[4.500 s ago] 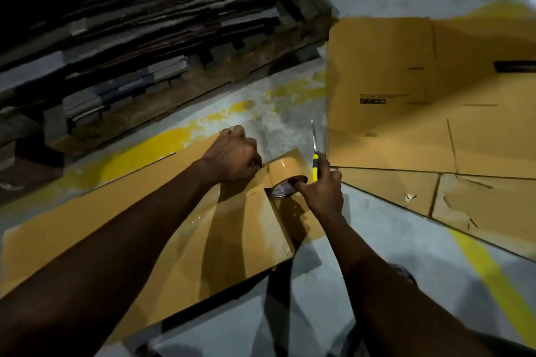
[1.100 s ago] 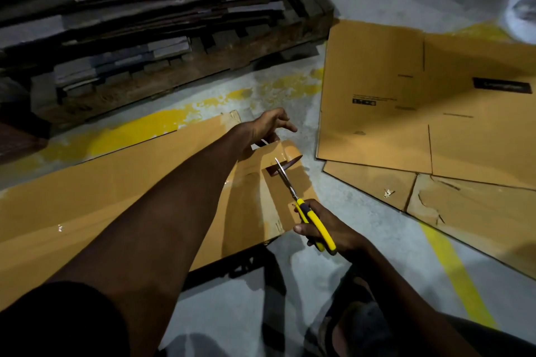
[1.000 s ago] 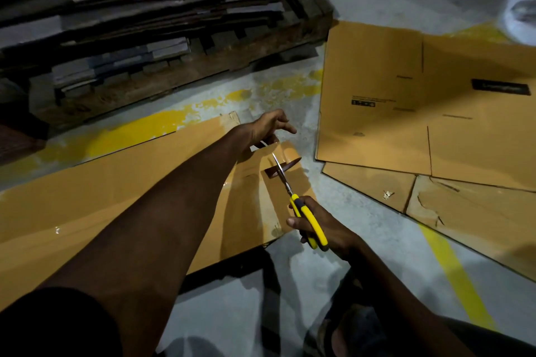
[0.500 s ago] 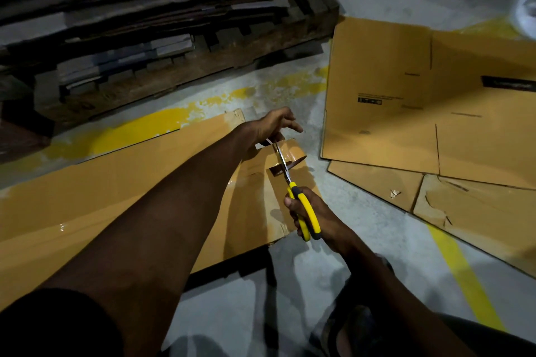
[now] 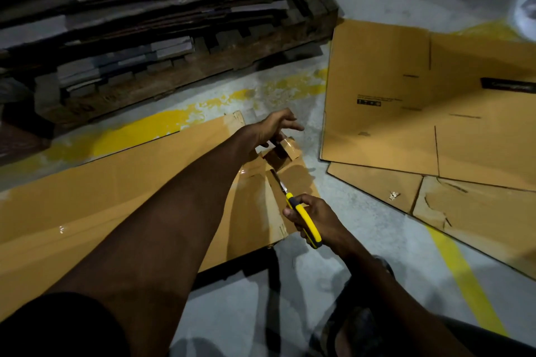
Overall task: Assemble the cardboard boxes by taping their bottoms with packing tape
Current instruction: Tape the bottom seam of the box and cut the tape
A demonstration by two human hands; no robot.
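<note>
A flattened brown cardboard box [image 5: 116,182] lies on the floor in front of me, with shiny tape along its seam. My left hand [image 5: 274,127] reaches over the box's far right end and holds a brown packing tape roll [image 5: 280,152] just above the cardboard, some fingers stretched out. My right hand [image 5: 316,220] grips yellow-handled scissors [image 5: 304,220]. Their blades [image 5: 280,182] point up toward the roll, a short way below it.
More flat cardboard sheets [image 5: 406,113] lie on the floor to the right. A wooden pallet [image 5: 174,75] stacked with flattened cartons stands at the back left. Yellow lines [image 5: 464,275] cross the grey concrete floor. A white object [image 5: 526,14] sits at the far right edge.
My right hand has drawn the scissors back from the tape toward me. The left hand keeps the roll near the box's end, slightly farther away.
</note>
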